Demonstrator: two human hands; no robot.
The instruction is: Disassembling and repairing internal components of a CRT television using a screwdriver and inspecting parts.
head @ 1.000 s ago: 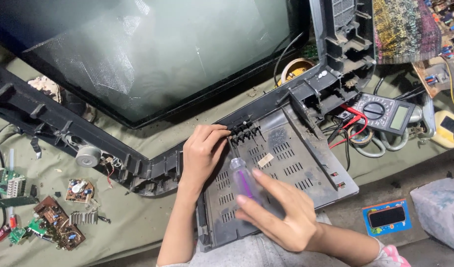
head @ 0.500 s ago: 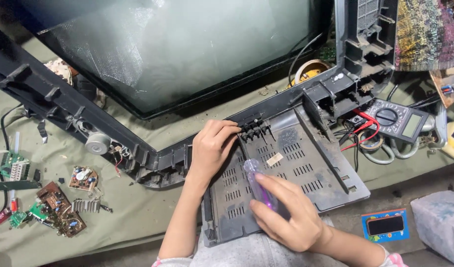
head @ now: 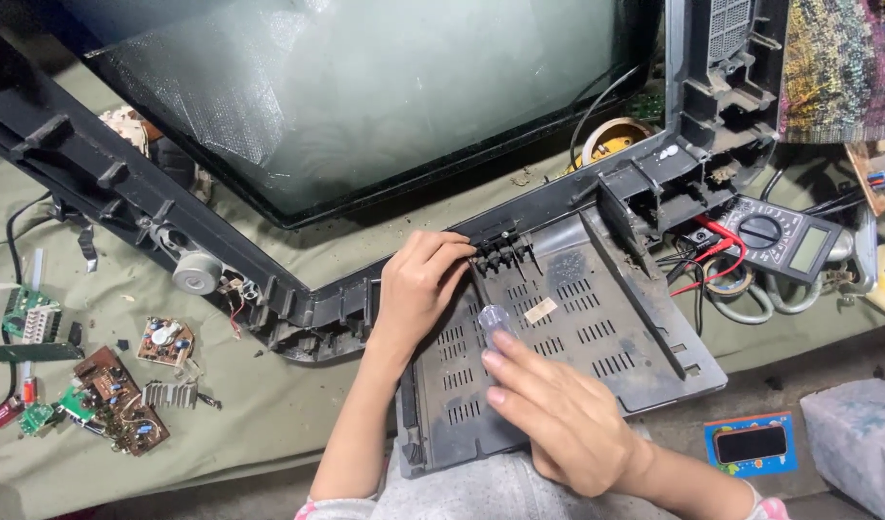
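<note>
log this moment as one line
left hand: on black button strip | right hand: holds clear-handled tool | under: grey vented plastic panel

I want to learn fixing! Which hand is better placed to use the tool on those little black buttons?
Probably the right hand: it holds the clear-handled screwdriver. The left hand already rests its fingers on the black buttons.

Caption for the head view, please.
Left hand at the button strip of a television frame; right hand grips a screwdriver.

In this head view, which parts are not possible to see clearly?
- Tool tip: the right hand covers all but the clear handle end.
- Left hand fingertips: hidden at the black clips.
- Television frame: cut off by the top and left edges.
- Circuit boards: parts too small.
</note>
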